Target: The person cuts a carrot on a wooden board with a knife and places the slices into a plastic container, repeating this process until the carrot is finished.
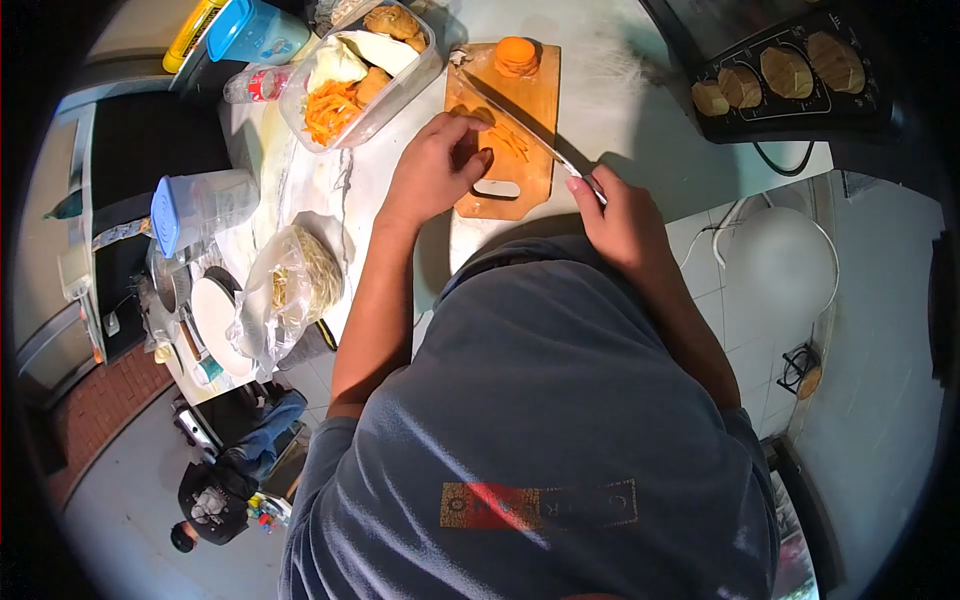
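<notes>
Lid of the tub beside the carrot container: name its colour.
Light blue, in the head view.

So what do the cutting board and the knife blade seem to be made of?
The cutting board looks like smooth wood, going by its warm brown tone. The knife blade seems to be polished metal, perhaps steel, from its silvery glint.

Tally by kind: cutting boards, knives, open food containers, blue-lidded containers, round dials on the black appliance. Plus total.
Cutting board: 1
Knife: 1
Open food container: 1
Blue-lidded containers: 2
Round dials: 4
Total: 9
</notes>
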Motion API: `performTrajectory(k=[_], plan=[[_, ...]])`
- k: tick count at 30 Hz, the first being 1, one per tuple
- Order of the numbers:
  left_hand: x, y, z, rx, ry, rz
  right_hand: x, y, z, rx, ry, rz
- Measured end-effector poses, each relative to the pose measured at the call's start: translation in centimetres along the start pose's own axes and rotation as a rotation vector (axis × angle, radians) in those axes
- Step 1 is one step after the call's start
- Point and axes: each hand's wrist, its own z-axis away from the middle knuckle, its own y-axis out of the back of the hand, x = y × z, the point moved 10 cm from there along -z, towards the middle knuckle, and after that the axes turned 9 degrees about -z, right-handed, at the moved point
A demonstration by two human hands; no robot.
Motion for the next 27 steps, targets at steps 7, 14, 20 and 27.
performTrajectory(k=[7,14,20,27], plan=[[3.1,-0.1,-0.4,0.087,-0.330,-0.245,1.1,1.2,0.1,0.005,-0.061,0.035],[2.7,-0.8,-0.8,0.108,-0.323,-0.258,1.5,1.8,0.3,0.033,-0.051,0.000],[2.8,-0.9,-0.6,0.120,-0.316,-0.262,1.6,1.5,0.1,0.002,-0.076,-0.049],[4.0,-0.6,-0.1,0.146,-0.404,-0.330,1.7,2.1,0.2,0.020,-0.080,-0.011]])
